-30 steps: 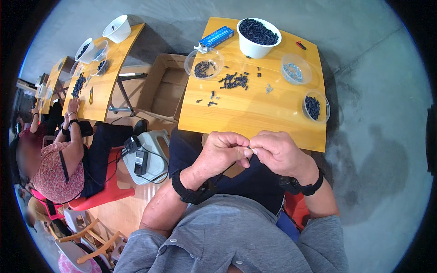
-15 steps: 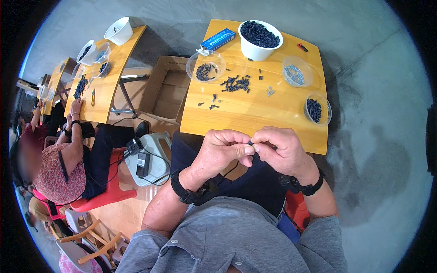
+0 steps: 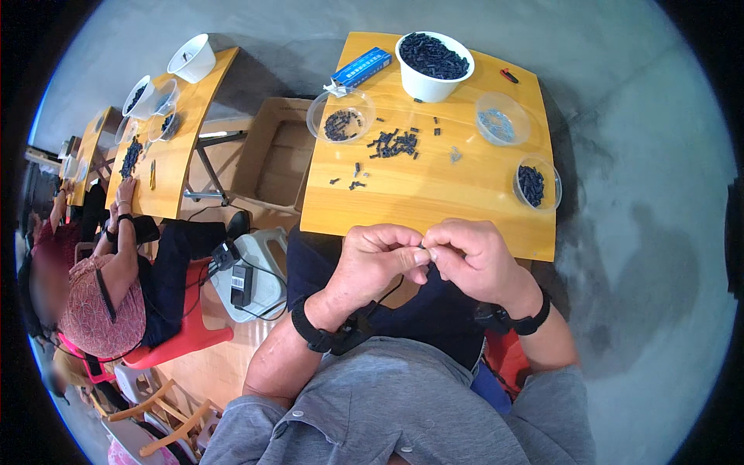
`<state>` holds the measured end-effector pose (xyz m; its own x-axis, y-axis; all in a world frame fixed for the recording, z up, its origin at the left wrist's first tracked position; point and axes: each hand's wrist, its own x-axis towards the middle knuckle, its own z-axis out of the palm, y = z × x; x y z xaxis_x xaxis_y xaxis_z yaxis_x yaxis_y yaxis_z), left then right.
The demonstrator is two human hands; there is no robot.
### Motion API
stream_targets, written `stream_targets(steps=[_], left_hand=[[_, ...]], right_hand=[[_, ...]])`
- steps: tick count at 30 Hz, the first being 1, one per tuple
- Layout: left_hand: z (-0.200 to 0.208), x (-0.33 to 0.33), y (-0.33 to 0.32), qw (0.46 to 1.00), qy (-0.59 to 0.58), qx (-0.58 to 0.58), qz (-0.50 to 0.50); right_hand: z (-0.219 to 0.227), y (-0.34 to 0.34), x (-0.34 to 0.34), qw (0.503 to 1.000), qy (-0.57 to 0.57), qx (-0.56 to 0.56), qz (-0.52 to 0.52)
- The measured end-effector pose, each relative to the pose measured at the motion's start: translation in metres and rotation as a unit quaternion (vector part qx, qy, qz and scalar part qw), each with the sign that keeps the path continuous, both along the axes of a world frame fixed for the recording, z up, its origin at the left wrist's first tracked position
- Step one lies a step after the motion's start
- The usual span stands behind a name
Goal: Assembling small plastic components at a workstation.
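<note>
My left hand (image 3: 375,263) and my right hand (image 3: 479,260) meet fingertip to fingertip in front of the table's near edge. Both are closed in a pinch on a small black part, which the fingers almost wholly cover. Nearest to them on the wooden table (image 3: 434,205) lie a few loose black pieces (image 3: 357,184) and, farther off, a heap of small black parts (image 3: 394,144). A little pile of tiny silvery pieces (image 3: 456,155) lies to the right of that heap.
A white tub (image 3: 428,84) of black parts stands at the back, beside a blue box (image 3: 362,68). Clear plastic bowls (image 3: 313,124) hold black or silvery pieces. Left of the table are a cardboard box (image 3: 271,159), a grey stool (image 3: 267,263) and a seated person (image 3: 105,298).
The table and its contents appear shifted slightly left in the picture. My hands keep pinching together, and the black part shows less between the fingertips.
</note>
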<state>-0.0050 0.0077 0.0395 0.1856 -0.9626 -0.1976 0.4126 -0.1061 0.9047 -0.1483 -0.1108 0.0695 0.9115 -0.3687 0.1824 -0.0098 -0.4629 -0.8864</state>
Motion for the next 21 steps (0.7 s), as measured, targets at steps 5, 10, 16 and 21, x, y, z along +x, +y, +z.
stream_targets(steps=[5,10,16,21], left_hand=[[-0.009,0.006,0.001,0.997,0.034,-0.032,0.055],[-0.009,0.003,0.004,0.997,0.035,-0.059,0.034],[-0.008,0.004,0.004,0.996,0.016,-0.076,0.036],[-0.009,0.004,0.006,0.995,-0.014,-0.092,0.031]], right_hand=[[-0.009,0.0,-0.001,0.943,-0.032,0.315,-0.099],[-0.04,-0.001,0.001,0.863,-0.052,0.464,-0.195],[-0.058,0.012,0.004,0.837,-0.024,0.518,-0.177],[-0.048,0.007,0.001,0.858,-0.058,0.483,-0.161]])
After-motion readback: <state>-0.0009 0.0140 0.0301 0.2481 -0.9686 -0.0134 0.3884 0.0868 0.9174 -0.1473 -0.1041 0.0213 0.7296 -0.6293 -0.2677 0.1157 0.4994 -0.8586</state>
